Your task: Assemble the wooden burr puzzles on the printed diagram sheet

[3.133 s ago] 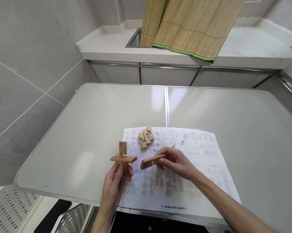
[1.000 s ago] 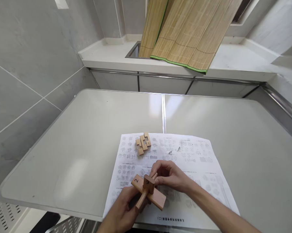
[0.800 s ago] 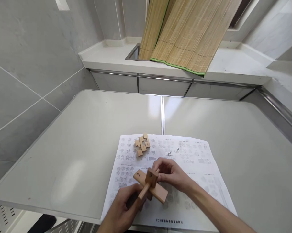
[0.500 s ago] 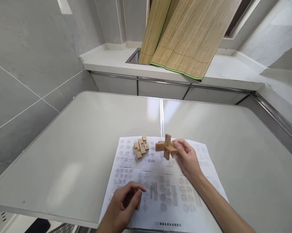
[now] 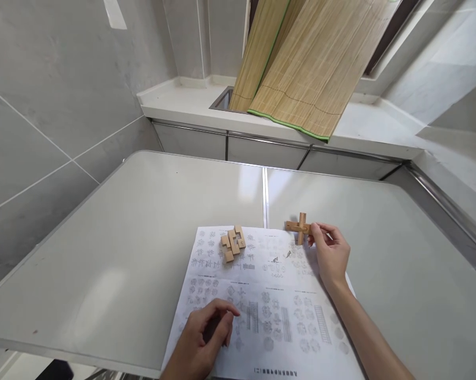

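Observation:
My right hand (image 5: 333, 253) pinches one arm of a cross-shaped wooden interlocking puzzle (image 5: 301, 228) between thumb and fingers, at the far right part of the printed sheet (image 5: 257, 327). To its left, a small group of notched wooden puzzle pieces (image 5: 233, 243) lies on the sheet, with gaps between some of them. My left hand (image 5: 202, 335) rests on the near left of the sheet. Its fingers are loosely curled, thumb and index finger slightly apart, with nothing seen between them. Diagrams and print, upside down to me, cover the sheet.
The sheet lies on a white folding table (image 5: 115, 237) with a seam (image 5: 265, 195) across it. Behind stands a counter (image 5: 186, 103) with a sink (image 5: 222, 100) partly covered by a bamboo mat (image 5: 301, 68). A grey tiled wall (image 5: 44, 95) rises on the left.
My right hand has moved to the right and a little away with the puzzle, which has turned somewhat. My left hand stays in place. The view has shifted slightly.

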Action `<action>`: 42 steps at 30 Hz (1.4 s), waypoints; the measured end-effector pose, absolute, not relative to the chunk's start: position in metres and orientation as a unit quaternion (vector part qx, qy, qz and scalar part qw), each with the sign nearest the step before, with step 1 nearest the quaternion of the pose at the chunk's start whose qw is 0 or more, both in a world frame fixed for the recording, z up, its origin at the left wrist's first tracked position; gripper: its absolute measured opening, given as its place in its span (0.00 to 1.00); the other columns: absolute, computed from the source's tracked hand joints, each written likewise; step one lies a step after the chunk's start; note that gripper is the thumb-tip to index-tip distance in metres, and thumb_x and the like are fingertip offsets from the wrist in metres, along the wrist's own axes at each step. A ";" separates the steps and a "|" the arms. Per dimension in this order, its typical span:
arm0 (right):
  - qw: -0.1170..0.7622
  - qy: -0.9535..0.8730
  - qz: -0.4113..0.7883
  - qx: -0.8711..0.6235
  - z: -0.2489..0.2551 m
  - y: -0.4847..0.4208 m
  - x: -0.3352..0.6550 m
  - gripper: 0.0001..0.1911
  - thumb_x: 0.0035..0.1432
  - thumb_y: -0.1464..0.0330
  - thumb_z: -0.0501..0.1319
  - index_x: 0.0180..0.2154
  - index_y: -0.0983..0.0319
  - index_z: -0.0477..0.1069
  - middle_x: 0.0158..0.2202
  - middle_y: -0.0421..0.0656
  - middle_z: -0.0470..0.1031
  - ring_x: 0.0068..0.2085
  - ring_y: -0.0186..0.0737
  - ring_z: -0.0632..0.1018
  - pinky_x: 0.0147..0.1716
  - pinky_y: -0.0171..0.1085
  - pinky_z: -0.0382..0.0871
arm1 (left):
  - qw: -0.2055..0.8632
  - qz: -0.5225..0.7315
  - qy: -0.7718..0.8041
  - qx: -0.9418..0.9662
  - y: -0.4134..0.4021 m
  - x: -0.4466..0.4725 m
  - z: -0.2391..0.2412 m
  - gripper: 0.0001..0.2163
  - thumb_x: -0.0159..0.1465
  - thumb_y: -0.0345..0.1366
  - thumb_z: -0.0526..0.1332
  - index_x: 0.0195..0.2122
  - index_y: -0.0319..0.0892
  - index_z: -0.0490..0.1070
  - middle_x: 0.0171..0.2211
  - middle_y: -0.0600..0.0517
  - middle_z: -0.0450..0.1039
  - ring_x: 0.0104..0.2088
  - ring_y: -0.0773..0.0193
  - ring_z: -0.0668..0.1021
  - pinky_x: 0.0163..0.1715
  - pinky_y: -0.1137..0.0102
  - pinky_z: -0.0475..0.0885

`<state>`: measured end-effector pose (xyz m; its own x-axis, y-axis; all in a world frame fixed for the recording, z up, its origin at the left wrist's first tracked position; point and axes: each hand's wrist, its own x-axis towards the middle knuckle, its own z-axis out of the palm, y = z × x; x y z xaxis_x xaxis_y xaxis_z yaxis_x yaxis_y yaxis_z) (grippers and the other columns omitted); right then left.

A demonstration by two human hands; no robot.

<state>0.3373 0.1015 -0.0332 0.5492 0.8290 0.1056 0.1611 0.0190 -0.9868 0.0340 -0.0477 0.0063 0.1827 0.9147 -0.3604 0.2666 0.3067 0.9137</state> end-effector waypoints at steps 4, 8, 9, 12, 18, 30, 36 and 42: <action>0.594 -0.399 0.275 -0.642 -0.036 0.100 0.338 0.20 0.60 0.52 0.71 0.40 0.62 0.78 0.26 0.38 0.75 0.27 0.38 0.74 0.31 0.38 0.69 | 0.568 0.298 0.576 0.507 -0.048 0.037 0.010 0.25 0.71 0.62 0.56 0.42 0.44 0.77 0.24 0.56 0.62 0.28 0.63 0.67 0.32 0.70 0.62; 0.583 -0.397 0.275 -0.653 -0.039 0.100 0.338 0.20 0.60 0.51 0.71 0.40 0.61 0.78 0.29 0.40 0.76 0.28 0.39 0.75 0.31 0.39 0.69 | 0.569 0.309 0.577 0.497 -0.048 0.039 0.014 0.25 0.71 0.62 0.56 0.41 0.43 0.77 0.23 0.56 0.62 0.27 0.63 0.66 0.31 0.70 0.61; 0.582 -0.395 0.274 -0.656 -0.039 0.100 0.339 0.20 0.59 0.51 0.71 0.40 0.61 0.78 0.31 0.41 0.77 0.29 0.39 0.75 0.31 0.39 0.69 | 0.571 0.310 0.577 0.495 -0.048 0.039 0.014 0.25 0.71 0.62 0.57 0.41 0.43 0.77 0.23 0.56 0.62 0.27 0.63 0.66 0.31 0.70 0.61; 0.572 -0.405 0.263 -0.663 -0.041 0.100 0.339 0.19 0.60 0.52 0.70 0.40 0.61 0.78 0.36 0.43 0.79 0.33 0.41 0.77 0.33 0.39 0.71 | 0.572 0.312 0.577 0.493 -0.048 0.039 0.014 0.25 0.71 0.61 0.57 0.41 0.43 0.78 0.23 0.56 0.62 0.27 0.64 0.66 0.31 0.70 0.61; 0.560 -0.455 0.193 -0.665 -0.044 0.102 0.341 0.16 0.63 0.55 0.67 0.41 0.61 0.77 0.43 0.46 0.79 0.43 0.46 0.78 0.43 0.44 0.72 | 0.571 0.311 0.573 0.498 -0.049 0.037 0.013 0.23 0.71 0.60 0.57 0.41 0.44 0.77 0.24 0.56 0.63 0.28 0.64 0.67 0.31 0.70 0.62; 0.491 -0.719 0.086 -0.484 -0.005 0.076 0.301 0.04 0.70 0.68 0.61 0.45 0.56 0.72 0.44 0.46 0.75 0.44 0.48 0.78 0.44 0.48 0.76 | 0.623 0.305 0.521 0.498 -0.040 0.031 0.020 0.22 0.72 0.58 0.57 0.42 0.42 0.75 0.23 0.56 0.65 0.28 0.64 0.69 0.34 0.70 0.66; 0.328 -0.826 0.185 -0.420 -0.010 0.060 0.259 0.16 0.72 0.66 0.60 0.59 0.53 0.69 0.60 0.52 0.69 0.60 0.55 0.74 0.56 0.55 0.74 | 0.578 0.318 0.530 0.533 -0.022 0.020 0.029 0.16 0.72 0.49 0.59 0.43 0.42 0.76 0.25 0.56 0.70 0.28 0.65 0.72 0.35 0.71 0.69; 0.268 -0.841 0.191 -0.429 -0.021 0.049 0.227 0.25 0.71 0.61 0.62 0.66 0.50 0.64 0.70 0.53 0.58 0.67 0.62 0.67 0.56 0.59 0.76 | 0.492 0.323 0.550 0.593 -0.007 0.004 0.025 0.14 0.74 0.44 0.57 0.45 0.42 0.78 0.27 0.56 0.72 0.27 0.67 0.72 0.29 0.73 0.67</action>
